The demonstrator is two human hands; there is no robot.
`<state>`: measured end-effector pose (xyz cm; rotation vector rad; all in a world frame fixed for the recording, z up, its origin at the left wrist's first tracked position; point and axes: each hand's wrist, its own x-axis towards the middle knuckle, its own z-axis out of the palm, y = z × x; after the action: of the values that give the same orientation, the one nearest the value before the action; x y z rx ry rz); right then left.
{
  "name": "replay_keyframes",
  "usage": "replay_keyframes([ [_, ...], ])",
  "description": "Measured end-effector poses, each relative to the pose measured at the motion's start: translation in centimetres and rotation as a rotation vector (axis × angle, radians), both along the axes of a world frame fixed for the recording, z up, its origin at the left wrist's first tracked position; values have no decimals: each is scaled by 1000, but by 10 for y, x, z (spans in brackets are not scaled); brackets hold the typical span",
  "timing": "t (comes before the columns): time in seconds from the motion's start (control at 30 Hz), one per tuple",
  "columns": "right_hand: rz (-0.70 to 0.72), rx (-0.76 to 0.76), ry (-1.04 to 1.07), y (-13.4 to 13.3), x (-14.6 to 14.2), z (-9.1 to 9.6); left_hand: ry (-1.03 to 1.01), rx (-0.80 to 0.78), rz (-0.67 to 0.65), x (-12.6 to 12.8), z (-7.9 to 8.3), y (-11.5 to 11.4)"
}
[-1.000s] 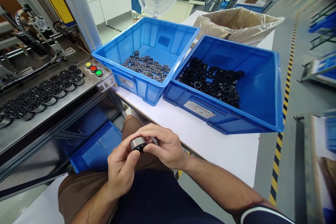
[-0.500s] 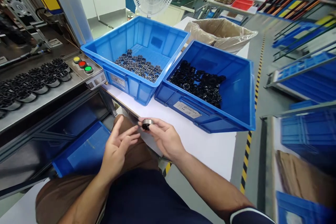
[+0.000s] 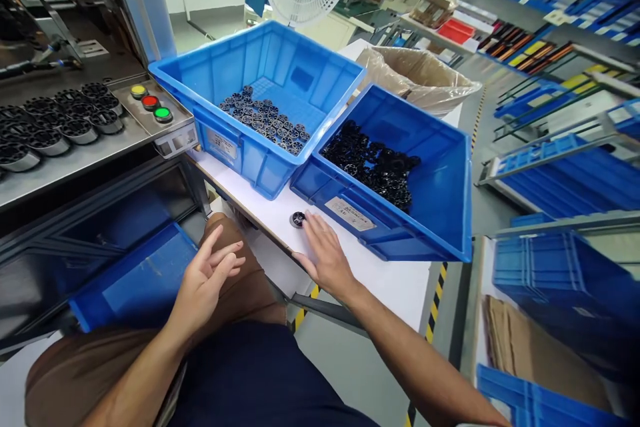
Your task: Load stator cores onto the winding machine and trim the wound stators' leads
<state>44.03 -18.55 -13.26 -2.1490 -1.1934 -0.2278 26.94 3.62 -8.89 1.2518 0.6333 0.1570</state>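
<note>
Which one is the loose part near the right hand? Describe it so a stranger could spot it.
Find the white tabletop holding the lighter blue bin and darker blue bin. In front of them, at the fingertips of the right hand, lies a small round dark part. It lies singly on the white surface, while other round parts crowd the bins and metal bench.

Right hand (image 3: pixel 326 255) beside round part (image 3: pixel 297 219)
</note>
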Motion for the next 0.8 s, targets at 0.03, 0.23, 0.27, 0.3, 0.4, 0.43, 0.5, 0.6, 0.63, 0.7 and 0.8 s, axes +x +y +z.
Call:
replay_keyframes([
  [0.03,4,-46,-74,1,1,-3,2,3,0,0,-1,1],
  [0.23,29,-72,-141,16,8,-14,18,2,-35,1,-1,1],
  [0.27,50,-74,-128,18,5,-16,22,2,-45,0,-1,1],
  [0.3,66,-61,-115,20,1,-19,26,3,-53,0,0,1],
  [0.4,73,21,-64,22,-14,-18,42,12,-54,-2,2,2],
  [0.43,63,44,-47,22,-18,-13,48,13,-50,-3,2,3],
  [0.5,26,76,-14,22,-20,4,56,11,-49,-4,2,3],
  [0.6,-99,199,-8,21,-12,34,56,3,-66,-4,3,3],
  [0.63,-154,260,-56,20,-8,40,58,2,-71,-3,3,3],
  [0.7,-198,324,-206,17,0,40,61,1,-76,-3,3,2],
  [0.8,-33,73,-299,13,5,16,57,-10,-77,-3,2,2],
])
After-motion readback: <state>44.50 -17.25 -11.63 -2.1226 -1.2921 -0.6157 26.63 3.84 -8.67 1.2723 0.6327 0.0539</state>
